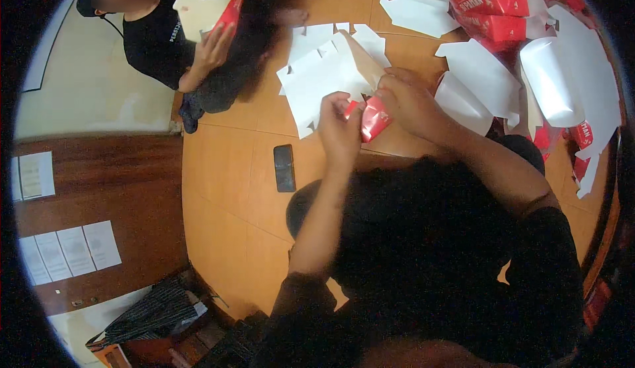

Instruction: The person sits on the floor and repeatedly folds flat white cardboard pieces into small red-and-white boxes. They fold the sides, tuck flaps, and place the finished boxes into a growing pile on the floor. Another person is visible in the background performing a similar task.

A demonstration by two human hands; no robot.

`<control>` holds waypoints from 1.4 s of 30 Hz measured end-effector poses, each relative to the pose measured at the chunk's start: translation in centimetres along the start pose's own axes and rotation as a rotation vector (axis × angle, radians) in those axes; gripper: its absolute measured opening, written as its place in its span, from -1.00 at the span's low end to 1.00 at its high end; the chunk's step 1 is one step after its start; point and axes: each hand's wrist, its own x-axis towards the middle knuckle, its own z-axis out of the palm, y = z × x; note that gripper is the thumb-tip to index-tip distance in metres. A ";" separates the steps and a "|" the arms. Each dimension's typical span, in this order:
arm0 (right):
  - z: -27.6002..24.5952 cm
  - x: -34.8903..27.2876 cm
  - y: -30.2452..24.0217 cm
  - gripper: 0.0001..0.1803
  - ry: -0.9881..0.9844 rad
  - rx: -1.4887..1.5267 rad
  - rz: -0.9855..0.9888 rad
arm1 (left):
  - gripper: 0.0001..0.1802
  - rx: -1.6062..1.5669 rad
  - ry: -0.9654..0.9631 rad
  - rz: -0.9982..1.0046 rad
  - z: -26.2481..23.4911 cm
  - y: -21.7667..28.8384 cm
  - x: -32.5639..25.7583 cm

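Observation:
Between my two hands is a partly folded paper food box (376, 119), its red outside facing me and a cream side panel beyond. My left hand (340, 124) pinches a small red flap at its near left corner. On the box's right side, my right hand (411, 102) has its fingers closed round the edge. Flat white carton blanks (311, 80) lie on the floor just beyond and left of my hands, with cut tabs along their edges. The far part of the box overlaps these blanks, so where it ends is hard to make out.
Loose white and red cartons (552, 80) are heaped at the right. A dark phone (284, 168) lies on the tan tiled floor (231, 216) by my left knee. At the upper left another person (159, 44) holds a cream and red box (211, 1). Papers (73, 252) hang at the left.

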 end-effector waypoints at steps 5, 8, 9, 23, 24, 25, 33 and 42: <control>0.5 -0.6 -1.3 -0.82 0.145 0.006 -0.029 | -0.74 0.014 0.044 -0.020 -0.3 0.1 -0.1; 0.7 -0.7 -0.8 -0.84 0.120 -0.053 -0.087 | -0.78 0.059 -0.051 -0.023 -0.1 1.0 -0.6; 0.7 -0.8 -0.5 -0.84 0.102 -0.074 -0.112 | -0.78 0.049 -0.072 -0.036 0.1 1.0 -0.7; 0.2 -0.6 -1.4 -0.84 0.087 0.012 -0.197 | -0.76 -0.097 -0.061 -0.182 -0.8 1.4 -0.3; 0.1 -0.6 -1.4 -0.84 0.087 0.057 -0.185 | -0.77 -0.126 -0.081 -0.186 -0.8 1.3 -0.2; 0.3 -0.6 -1.1 -0.85 0.103 0.060 -0.180 | -0.77 -0.156 -0.101 -0.190 -0.9 1.2 -0.2; -0.1 -0.4 -1.1 -0.83 0.080 0.037 -0.222 | -0.80 -0.319 -0.178 -0.302 -1.6 0.0 -0.1; -0.2 -0.1 -1.9 -0.83 0.106 0.162 -0.149 | -0.90 -0.182 -0.098 -0.142 -1.6 0.8 0.2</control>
